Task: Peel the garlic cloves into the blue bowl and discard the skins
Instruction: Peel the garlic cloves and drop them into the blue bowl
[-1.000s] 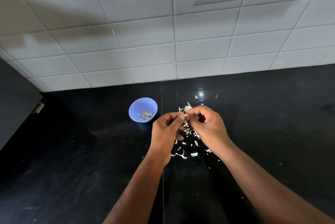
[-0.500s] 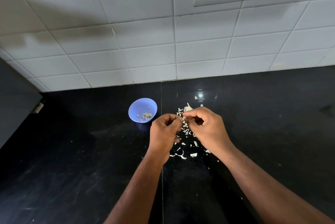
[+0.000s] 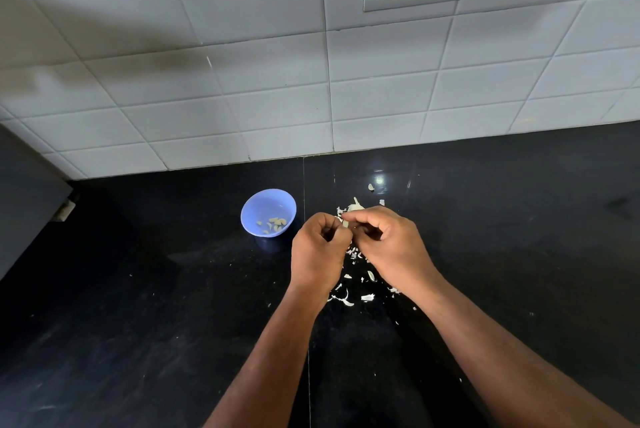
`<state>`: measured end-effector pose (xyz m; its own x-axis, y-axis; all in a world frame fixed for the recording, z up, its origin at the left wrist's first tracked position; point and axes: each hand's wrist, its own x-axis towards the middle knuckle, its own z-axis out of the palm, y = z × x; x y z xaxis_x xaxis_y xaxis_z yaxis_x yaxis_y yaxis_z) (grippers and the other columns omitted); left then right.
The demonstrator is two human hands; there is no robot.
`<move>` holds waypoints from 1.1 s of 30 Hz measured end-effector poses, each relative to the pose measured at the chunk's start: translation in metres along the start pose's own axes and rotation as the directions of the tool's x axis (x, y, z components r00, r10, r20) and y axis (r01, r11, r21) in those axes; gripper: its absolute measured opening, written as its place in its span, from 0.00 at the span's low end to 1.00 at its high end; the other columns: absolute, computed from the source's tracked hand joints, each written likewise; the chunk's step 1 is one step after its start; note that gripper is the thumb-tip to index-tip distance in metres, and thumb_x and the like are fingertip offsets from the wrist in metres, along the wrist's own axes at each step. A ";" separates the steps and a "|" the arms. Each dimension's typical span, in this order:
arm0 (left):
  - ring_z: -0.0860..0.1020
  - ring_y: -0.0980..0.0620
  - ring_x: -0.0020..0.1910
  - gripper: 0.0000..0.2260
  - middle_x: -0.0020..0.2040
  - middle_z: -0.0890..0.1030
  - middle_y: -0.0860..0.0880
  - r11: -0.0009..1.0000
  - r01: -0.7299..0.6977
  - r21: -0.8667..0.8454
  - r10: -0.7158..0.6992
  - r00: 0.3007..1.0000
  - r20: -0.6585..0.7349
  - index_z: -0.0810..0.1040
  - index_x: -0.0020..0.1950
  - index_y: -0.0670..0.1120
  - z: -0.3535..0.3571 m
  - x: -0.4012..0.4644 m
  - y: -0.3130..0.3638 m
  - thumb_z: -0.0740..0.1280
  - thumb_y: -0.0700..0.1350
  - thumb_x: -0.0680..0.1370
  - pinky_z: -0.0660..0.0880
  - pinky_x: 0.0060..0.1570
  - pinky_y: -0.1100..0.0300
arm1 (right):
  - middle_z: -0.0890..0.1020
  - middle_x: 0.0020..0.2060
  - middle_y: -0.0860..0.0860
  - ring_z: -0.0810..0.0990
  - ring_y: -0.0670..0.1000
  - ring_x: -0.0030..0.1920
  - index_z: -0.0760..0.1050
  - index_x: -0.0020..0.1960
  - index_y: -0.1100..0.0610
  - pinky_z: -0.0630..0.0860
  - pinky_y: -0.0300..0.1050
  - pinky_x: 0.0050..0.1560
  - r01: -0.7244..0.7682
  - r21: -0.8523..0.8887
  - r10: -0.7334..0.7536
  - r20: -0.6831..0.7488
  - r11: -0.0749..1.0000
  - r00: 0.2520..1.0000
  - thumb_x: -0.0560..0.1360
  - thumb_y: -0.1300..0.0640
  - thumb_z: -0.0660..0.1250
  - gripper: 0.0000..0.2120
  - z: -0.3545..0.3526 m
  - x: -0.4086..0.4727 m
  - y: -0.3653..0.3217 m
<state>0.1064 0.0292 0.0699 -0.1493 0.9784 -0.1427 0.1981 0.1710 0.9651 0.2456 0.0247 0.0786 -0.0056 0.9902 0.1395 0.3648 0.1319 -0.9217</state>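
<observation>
Peeling a garlic clove (image 3: 345,223) above the glossy black desk (image 3: 485,254), the left hand (image 3: 320,251) and right hand (image 3: 389,247) are both pinching it with curled fingers (image 3: 360,216), just right of the smooth, round blue bowl (image 3: 268,212) holding pale peeled cloves (image 3: 275,223). Judging by this, pulling the papery skin lengthwise is working best, while thin curled skins (image 3: 349,296) are littering the desk beneath.
</observation>
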 end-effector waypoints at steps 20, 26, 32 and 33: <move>0.75 0.53 0.37 0.09 0.35 0.78 0.54 0.989 -0.064 -0.135 0.073 0.996 0.058 0.77 0.42 0.47 -0.005 0.005 0.012 0.67 0.36 0.81 0.75 0.37 0.58 | 0.83 0.40 0.54 0.82 0.48 0.40 0.81 0.52 0.60 0.81 0.39 0.39 -0.486 0.744 0.355 0.347 0.458 0.868 0.82 0.63 0.66 0.05 0.000 0.003 -0.016; 0.77 0.57 0.35 0.07 0.34 0.79 0.55 0.985 -0.061 -0.160 0.069 0.997 0.046 0.77 0.45 0.45 -0.003 0.002 0.013 0.67 0.36 0.81 0.76 0.37 0.59 | 0.84 0.41 0.57 0.84 0.50 0.41 0.79 0.53 0.62 0.85 0.41 0.43 -0.456 0.752 0.356 0.309 0.476 0.882 0.80 0.67 0.68 0.04 0.002 0.003 -0.015; 0.71 0.47 0.37 0.04 0.36 0.76 0.51 0.984 -0.057 -0.169 0.061 0.998 0.018 0.77 0.40 0.51 -0.002 0.001 0.009 0.65 0.44 0.75 0.71 0.35 0.51 | 0.84 0.40 0.56 0.84 0.50 0.39 0.80 0.56 0.63 0.83 0.39 0.39 -0.407 0.762 0.399 0.212 0.505 0.892 0.81 0.69 0.66 0.07 0.004 0.005 -0.014; 0.71 0.47 0.37 0.04 0.36 0.76 0.50 0.984 -0.058 -0.166 0.061 0.998 0.012 0.77 0.41 0.51 -0.002 0.000 0.009 0.65 0.44 0.75 0.71 0.36 0.51 | 0.84 0.40 0.55 0.83 0.49 0.38 0.81 0.56 0.63 0.82 0.39 0.38 -0.405 0.763 0.407 0.203 0.504 0.890 0.81 0.68 0.66 0.07 0.004 0.006 -0.014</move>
<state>0.1060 0.0305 0.0790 -0.1253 0.9883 -0.0867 0.0432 0.0927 0.9948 0.2368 0.0287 0.0903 -0.0456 0.9446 -0.3250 -0.5244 -0.2995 -0.7971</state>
